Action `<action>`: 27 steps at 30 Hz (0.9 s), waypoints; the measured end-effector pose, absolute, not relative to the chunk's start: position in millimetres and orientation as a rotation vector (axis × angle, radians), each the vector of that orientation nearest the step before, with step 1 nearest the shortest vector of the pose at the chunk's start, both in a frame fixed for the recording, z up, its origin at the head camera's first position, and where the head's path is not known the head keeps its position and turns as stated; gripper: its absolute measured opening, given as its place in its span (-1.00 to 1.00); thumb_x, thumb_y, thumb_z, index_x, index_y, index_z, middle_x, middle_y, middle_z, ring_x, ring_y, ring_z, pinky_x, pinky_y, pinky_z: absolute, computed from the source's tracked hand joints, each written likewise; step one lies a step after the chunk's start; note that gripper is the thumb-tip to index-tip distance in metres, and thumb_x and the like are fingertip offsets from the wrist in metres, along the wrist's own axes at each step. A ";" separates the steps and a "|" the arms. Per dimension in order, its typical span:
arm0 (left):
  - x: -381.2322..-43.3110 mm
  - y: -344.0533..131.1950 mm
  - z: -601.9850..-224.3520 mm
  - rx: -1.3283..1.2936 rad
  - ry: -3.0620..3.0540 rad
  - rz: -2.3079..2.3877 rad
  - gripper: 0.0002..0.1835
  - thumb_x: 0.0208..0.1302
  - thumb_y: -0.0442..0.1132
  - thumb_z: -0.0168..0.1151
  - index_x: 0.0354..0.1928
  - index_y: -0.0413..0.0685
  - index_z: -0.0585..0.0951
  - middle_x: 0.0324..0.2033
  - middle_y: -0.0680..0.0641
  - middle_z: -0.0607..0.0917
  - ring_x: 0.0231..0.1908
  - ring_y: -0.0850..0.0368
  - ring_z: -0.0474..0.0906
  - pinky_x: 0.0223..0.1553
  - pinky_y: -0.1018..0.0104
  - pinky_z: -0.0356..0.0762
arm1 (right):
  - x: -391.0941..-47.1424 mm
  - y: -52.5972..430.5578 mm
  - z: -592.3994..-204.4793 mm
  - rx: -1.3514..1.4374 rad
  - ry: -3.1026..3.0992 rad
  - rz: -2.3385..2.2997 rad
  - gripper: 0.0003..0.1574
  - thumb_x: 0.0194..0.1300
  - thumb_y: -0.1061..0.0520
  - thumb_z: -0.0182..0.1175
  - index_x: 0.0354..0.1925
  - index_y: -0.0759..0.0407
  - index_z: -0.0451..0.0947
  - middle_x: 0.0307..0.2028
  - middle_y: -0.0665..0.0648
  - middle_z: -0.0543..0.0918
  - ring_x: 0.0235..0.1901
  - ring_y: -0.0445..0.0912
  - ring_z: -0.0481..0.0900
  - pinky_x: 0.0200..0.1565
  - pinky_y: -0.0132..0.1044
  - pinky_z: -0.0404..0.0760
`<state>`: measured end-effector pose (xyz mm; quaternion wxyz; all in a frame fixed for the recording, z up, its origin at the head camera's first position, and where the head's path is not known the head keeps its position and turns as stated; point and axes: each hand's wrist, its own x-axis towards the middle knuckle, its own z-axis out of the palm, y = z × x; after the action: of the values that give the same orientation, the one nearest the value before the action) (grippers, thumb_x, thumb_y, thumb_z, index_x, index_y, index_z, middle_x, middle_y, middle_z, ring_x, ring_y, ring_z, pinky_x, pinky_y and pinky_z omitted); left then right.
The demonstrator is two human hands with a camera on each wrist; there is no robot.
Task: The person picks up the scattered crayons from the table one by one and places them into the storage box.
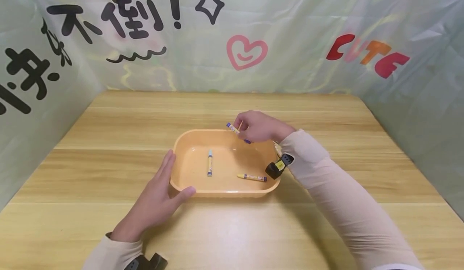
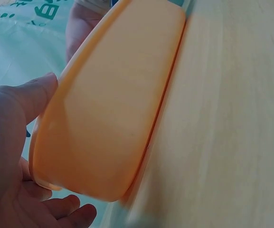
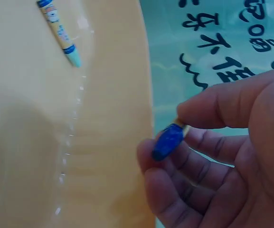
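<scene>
An orange plastic tray (image 1: pixel 224 192) lies on the table. My left hand (image 1: pixel 156 197) rests against its near left corner, thumb at the front rim and fairly straight fingers along the left side. Over the far rim, my right hand (image 1: pixel 259 125) pinches a crayon (image 1: pixel 233 128) with a yellow wrapper and dark blue bands. Its blue end (image 3: pixel 169 141) sticks out between thumb and fingers in the right wrist view. Inside the tray, a crayon with a pale blue tip (image 1: pixel 210 163) lies lengthwise toward me, and a yellow crayon (image 1: pixel 251 177) lies sideways near the front right.
The wooden table (image 1: pixel 232 233) stretches around the tray. Printed cloth sheets (image 1: pixel 290 20) hang behind and at both sides. Black wrist cameras (image 1: pixel 275 170) are strapped to both sleeves, the right one overlapping the tray's right end in the head view.
</scene>
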<state>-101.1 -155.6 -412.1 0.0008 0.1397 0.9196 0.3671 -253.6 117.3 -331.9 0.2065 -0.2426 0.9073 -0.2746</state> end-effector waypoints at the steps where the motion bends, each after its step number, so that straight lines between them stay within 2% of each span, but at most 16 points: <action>1: -101.1 -155.5 -412.1 0.439 2.888 1.153 0.07 0.28 0.13 0.25 0.50 -0.30 -0.16 0.49 -0.30 -0.16 0.43 -0.29 -0.13 0.33 -0.25 -0.03 | -253.7 116.1 -333.9 -0.687 2.525 -0.732 -0.72 0.27 0.26 0.11 -0.03 0.27 0.47 -0.35 0.16 0.64 -0.50 -0.11 0.53 -0.35 -0.28 0.48; 6: -100.7 -155.0 -411.8 0.435 2.884 1.153 0.07 0.28 0.12 0.25 0.50 -0.30 -0.16 0.49 -0.30 -0.16 0.43 -0.29 -0.14 0.34 -0.25 -0.04 | -251.9 109.4 -337.2 -0.740 2.519 -0.579 -0.73 0.26 0.26 0.11 -0.04 0.25 0.47 -0.47 0.08 0.61 -0.60 -0.15 0.46 -0.44 -0.32 0.44; 15: -100.4 -155.7 -411.4 0.428 2.877 1.165 0.07 0.29 0.12 0.24 0.51 -0.27 -0.16 0.49 -0.27 -0.16 0.44 -0.25 -0.15 0.34 -0.24 -0.04 | -247.2 99.3 -339.1 -0.819 2.474 -0.358 -0.72 0.27 0.26 0.13 -0.02 0.17 0.50 -0.26 0.09 0.60 -0.34 -0.11 0.55 -0.17 -0.24 0.53; 20: -100.7 -155.7 -411.4 0.425 2.877 1.163 0.07 0.29 0.13 0.24 0.51 -0.26 -0.17 0.49 -0.27 -0.17 0.44 -0.26 -0.15 0.34 -0.24 -0.04 | -246.2 97.8 -342.1 -0.869 2.480 -0.279 -0.70 0.24 0.29 0.12 -0.04 0.15 0.52 -0.21 0.08 0.58 -0.30 -0.10 0.53 -0.17 -0.25 0.54; 27: -100.4 -156.1 -412.5 0.427 2.878 1.171 0.07 0.28 0.13 0.24 0.51 -0.26 -0.17 0.49 -0.26 -0.17 0.44 -0.26 -0.14 0.34 -0.24 -0.03 | -244.8 96.7 -341.2 -0.890 2.512 -0.240 -0.63 0.25 0.24 0.07 0.05 0.17 0.52 -0.31 0.05 0.56 -0.36 -0.12 0.48 -0.22 -0.28 0.50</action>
<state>-100.4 -156.1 -412.5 0.0027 0.1360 0.9177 0.3733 -244.8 96.7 -341.2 0.2307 -0.3237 0.9134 -0.0873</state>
